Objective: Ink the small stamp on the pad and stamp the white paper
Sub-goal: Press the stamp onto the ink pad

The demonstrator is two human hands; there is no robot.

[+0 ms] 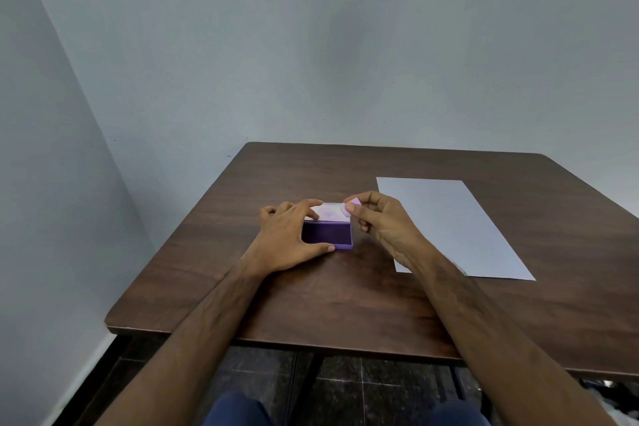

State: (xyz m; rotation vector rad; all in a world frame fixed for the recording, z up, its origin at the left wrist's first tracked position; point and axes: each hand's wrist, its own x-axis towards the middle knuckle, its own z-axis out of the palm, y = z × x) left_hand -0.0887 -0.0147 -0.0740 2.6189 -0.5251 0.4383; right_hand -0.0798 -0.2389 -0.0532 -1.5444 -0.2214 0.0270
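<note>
A purple ink pad lies open in the middle of the brown table, its pale lid folded back behind the dark ink surface. My left hand grips the pad's left side, thumb at its front edge and index finger on the lid. My right hand pinches a small pink stamp between thumb and fingertips, held just above the pad's far right corner. The white paper lies flat to the right, partly under my right wrist.
The table stands against a grey wall in a corner, its near edge facing me. Below it show dark floor tiles and my knees in blue trousers.
</note>
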